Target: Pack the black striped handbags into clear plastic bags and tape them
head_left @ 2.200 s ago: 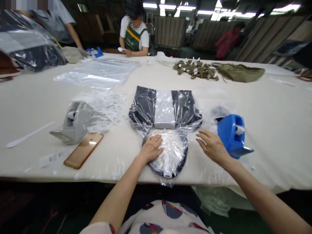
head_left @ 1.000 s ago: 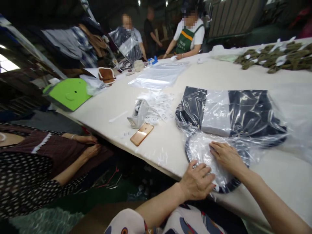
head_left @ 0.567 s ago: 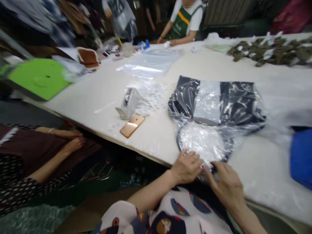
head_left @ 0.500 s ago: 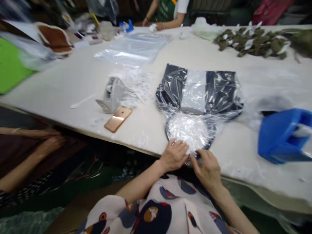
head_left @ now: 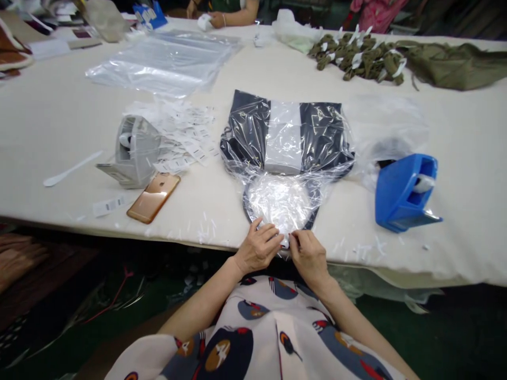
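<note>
A clear plastic bag (head_left: 279,203) lies in front of me at the table's near edge. Inside it is a folded dark item with a pale grey band (head_left: 282,140) across its middle. My left hand (head_left: 259,245) rests on the bag's near end, its fingers stretched out over the plastic. Beside it, my right hand (head_left: 310,256) is closed, thumb and forefinger pinched at the bag's near edge. Between the two hands sits a small white piece (head_left: 284,243) with dark marks, touching the right fingertips; its kind is too small to tell.
A grey tape dispenser (head_left: 138,150), a gold phone (head_left: 153,198) and loose white labels (head_left: 184,134) lie to the left. To the right stands a blue tape dispenser (head_left: 406,192). Flat plastic bags (head_left: 162,60) and olive bundles (head_left: 360,55) are farther back. A co-worker's hand (head_left: 217,20) shows beyond.
My view has swung right, so the things on the table appear farther left. Both hands stay at the bag's near edge, with the right fingers still pinched.
</note>
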Demonstrator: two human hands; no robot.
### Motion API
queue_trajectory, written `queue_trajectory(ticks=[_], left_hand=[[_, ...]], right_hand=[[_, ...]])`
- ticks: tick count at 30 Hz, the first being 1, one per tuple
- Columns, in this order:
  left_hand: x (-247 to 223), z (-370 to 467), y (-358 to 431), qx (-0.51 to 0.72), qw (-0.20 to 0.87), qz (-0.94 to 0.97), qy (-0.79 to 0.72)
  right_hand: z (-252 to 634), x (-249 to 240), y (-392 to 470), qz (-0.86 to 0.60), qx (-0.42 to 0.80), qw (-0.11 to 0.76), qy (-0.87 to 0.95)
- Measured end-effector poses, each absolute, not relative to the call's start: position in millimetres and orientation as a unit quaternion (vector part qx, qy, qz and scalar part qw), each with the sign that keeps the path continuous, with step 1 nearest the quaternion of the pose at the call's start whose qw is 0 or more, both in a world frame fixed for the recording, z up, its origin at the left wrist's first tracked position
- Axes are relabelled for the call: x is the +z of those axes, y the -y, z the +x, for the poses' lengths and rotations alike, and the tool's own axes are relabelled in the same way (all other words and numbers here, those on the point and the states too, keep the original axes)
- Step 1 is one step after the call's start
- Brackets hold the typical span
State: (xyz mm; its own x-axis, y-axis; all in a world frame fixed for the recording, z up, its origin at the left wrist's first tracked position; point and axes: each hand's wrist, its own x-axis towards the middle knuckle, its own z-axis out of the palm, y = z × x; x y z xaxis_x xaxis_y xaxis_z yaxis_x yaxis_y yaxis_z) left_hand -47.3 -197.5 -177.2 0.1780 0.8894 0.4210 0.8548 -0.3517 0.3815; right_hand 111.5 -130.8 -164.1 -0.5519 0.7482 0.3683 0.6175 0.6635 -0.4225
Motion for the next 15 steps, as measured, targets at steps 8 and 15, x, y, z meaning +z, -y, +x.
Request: queue_trajectory(ticks=[8,15], left_hand=[[-172,-46,202,0.361,-0.014,0.727,-0.584],[-166,-28,216,0.267,-0.043,0.630,-0.728]], right_hand=[[125,-158,139,-0.398,0.181,0.272,0.857],[122,-166,139,-0.375,0.184,0.279,0.864]])
